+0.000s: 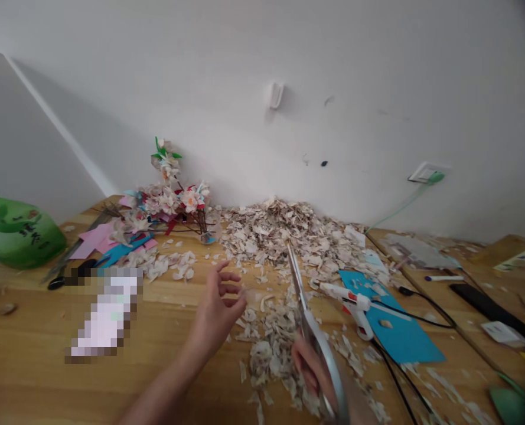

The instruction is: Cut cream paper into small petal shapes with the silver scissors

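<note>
My left hand (221,302) is raised over the middle of the table, fingers curled and thumb bent toward them. A thin, pale flake (255,295) shows blurred at its fingertips, seemingly pinched there. In my right hand (312,366) is a pair of large metal scissors (305,304), blades pointing away toward the wall. Under and beside the scissors lies a small heap of whitish, dry flakes (271,342). A much larger heap of similar flakes (284,227) rests against the wall.
A white glue gun (351,302) with a black cable lies on blue card (415,342) to the right. Far left are a green bottle (20,230), pink paper (94,239) and a flower arrangement (169,198). A pixelated pale item (107,316) lies left of my hand.
</note>
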Motion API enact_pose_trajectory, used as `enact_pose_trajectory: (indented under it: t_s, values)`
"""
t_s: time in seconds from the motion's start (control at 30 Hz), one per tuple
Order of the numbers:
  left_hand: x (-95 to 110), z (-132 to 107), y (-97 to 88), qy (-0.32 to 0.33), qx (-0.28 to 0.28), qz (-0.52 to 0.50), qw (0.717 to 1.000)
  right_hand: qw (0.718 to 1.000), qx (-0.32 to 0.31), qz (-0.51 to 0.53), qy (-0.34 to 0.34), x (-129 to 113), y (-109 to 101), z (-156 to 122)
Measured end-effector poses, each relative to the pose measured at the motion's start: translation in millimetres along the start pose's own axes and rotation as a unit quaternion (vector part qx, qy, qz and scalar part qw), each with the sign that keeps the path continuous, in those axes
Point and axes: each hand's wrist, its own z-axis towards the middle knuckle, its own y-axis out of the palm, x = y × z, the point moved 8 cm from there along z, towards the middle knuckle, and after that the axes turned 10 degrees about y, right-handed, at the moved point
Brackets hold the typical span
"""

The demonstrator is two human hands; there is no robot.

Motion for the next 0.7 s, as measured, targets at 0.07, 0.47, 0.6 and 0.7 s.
enact_pose_trajectory:
  t_s: [0.07, 0.47, 0.6, 0.7]
  values:
    - [-5.9, -4.3, 7.7, -0.034, -0.041, -0.018, 0.998, 0.997, 0.053, -0.014, -0.052, -22.4, -7.1, 9.1]
    - [-17.4, -20.2, 18.9, -0.157, -0.046, -0.150, 0.975, 0.982, 0.057, -0.071, -0.166, -36.9, 16.4, 35.4]
    - [-25.7, -27.8, 23.7, -0.202, -0.052, -0.172, 0.963, 0.984, 0.063, -0.057, -0.158, -35.6, 14.9, 36.9]
    - [-24.5, -25.8, 25.2, -0.169, -0.058, -0.148, 0.973, 0.981, 0.080, -0.079, -0.158, -39.0, 14.7, 35.3]
